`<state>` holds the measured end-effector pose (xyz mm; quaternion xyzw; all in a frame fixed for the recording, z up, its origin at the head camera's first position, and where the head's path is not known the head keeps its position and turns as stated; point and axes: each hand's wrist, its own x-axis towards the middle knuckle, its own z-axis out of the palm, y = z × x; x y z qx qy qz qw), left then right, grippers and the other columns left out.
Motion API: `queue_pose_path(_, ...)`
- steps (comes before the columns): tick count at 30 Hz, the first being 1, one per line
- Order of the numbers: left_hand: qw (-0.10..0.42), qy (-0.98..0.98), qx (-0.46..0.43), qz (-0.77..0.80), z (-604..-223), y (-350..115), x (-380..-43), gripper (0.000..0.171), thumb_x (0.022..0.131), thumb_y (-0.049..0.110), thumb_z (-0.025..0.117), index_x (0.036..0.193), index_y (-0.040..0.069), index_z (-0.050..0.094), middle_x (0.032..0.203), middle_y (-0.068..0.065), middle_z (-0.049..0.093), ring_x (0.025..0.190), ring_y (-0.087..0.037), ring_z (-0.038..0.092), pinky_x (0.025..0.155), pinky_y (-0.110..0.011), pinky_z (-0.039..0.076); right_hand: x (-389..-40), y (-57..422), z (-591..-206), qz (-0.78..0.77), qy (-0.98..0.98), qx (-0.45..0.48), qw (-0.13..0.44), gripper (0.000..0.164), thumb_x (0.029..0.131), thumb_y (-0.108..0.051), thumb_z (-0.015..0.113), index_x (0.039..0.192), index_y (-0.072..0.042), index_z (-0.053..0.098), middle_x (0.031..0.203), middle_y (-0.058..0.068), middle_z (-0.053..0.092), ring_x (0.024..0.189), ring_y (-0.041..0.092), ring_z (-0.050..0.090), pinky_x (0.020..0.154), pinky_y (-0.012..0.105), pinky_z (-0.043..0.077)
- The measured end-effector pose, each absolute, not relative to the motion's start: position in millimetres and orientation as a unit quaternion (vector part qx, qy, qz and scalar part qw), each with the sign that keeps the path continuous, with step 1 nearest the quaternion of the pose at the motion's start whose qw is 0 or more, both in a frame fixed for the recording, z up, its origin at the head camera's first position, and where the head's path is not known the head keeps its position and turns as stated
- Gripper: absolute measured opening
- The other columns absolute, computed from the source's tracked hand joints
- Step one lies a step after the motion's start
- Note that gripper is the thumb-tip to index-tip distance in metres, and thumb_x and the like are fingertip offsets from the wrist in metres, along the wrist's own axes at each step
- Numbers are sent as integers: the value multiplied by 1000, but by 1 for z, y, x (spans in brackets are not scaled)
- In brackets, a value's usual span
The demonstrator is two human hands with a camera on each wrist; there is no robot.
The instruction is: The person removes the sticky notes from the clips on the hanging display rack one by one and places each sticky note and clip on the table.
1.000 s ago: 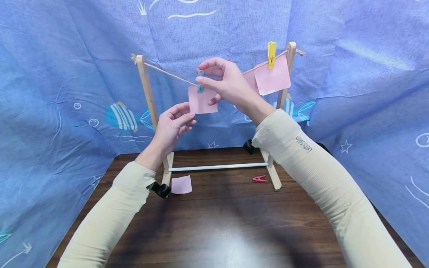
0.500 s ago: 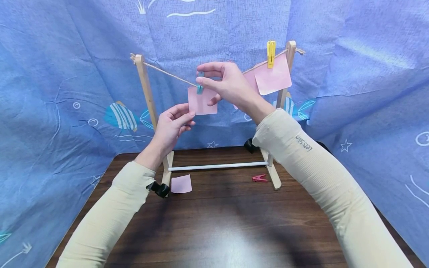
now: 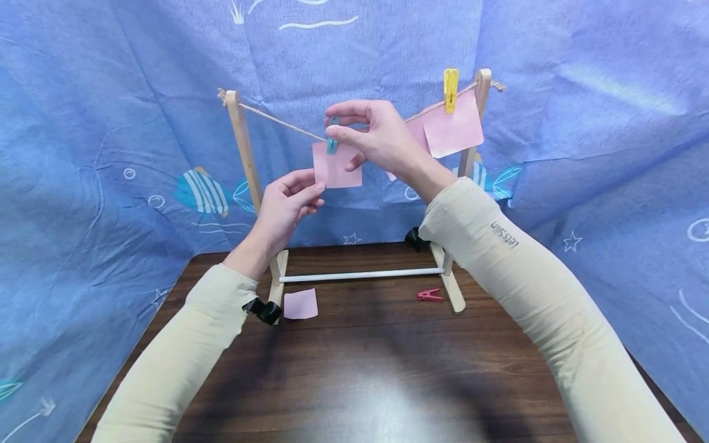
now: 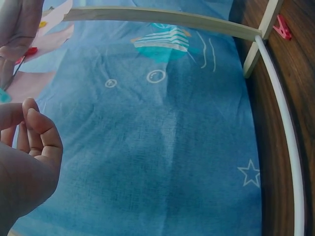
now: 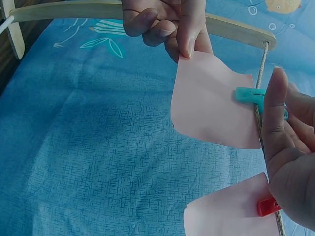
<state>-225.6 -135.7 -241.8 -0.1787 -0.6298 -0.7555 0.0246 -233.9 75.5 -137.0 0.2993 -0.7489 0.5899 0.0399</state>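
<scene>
In the head view, my left hand (image 3: 285, 206) pinches the lower left corner of a square pink paper (image 3: 339, 173) hanging at a sagging rope (image 3: 277, 122). My right hand (image 3: 384, 136) holds the handle end of a teal clothespin (image 3: 332, 146) between thumb and fingers. From the right wrist view, the teal clothespin (image 5: 248, 94) straddles the rope, its jaws on the paper's edge. Close by, a second pink paper (image 5: 229, 214) hangs under a red clothespin (image 5: 267, 206). At the rope's right end, a yellow clothespin (image 3: 451, 92) bears another pink paper (image 3: 455, 128).
A wooden frame (image 3: 244, 141) carries the rope, with a white rod (image 3: 360, 275) across its base. On the brown table (image 3: 354, 363) lie a loose pink paper (image 3: 301, 304) at the left foot and a red clothespin (image 3: 429, 295) near the right foot. Blue printed cloth (image 3: 138, 92) hangs behind.
Both hands keep almost the same place and grip. A bit of red that showed just above my right hand is now hidden.
</scene>
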Motion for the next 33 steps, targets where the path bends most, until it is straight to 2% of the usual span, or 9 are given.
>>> queue_pose_path(6, 24, -629, -187, -754, -241, -135, -226, 25, 95, 11, 74, 119, 8, 71, 97, -5, 69, 76, -16, 67, 69, -25, 56, -233, 78, -136, 563, -765, 303, 80, 32, 97, -21, 71, 126, -8, 68, 119, 3, 71, 89, 28, 68, 59, 36, 59)
queue_pose_path(10, 27, -629, -189, -754, -240, -136, -226, 25, 95, 11, 73, 119, 8, 71, 97, -5, 70, 76, -16, 67, 69, -25, 56, -235, 78, -137, 547, -768, 315, 104, 31, 98, -24, 71, 125, -8, 70, 116, 2, 72, 92, 23, 69, 51, 32, 53)
queue_pose_path(14, 29, -628, -190, -754, -239, -139, -226, 24, 95, 11, 73, 119, 8, 71, 97, -5, 70, 75, -16, 67, 69, -26, 57, -235, 76, -137, 556, -757, 325, 107, 31, 98, -22, 70, 125, -6, 69, 117, 3, 72, 100, 20, 69, 53, 33, 55)
queue_pose_path(33, 35, -624, -197, -755, -228, -139, -225, 22, 95, 9, 73, 116, 7, 72, 94, -6, 69, 73, -16, 66, 67, -26, 56, -234, 79, -138, 613, -707, 324, 135, 20, 99, -12, 67, 114, 0, 71, 113, 9, 73, 92, 25, 70, 51, 31, 56)
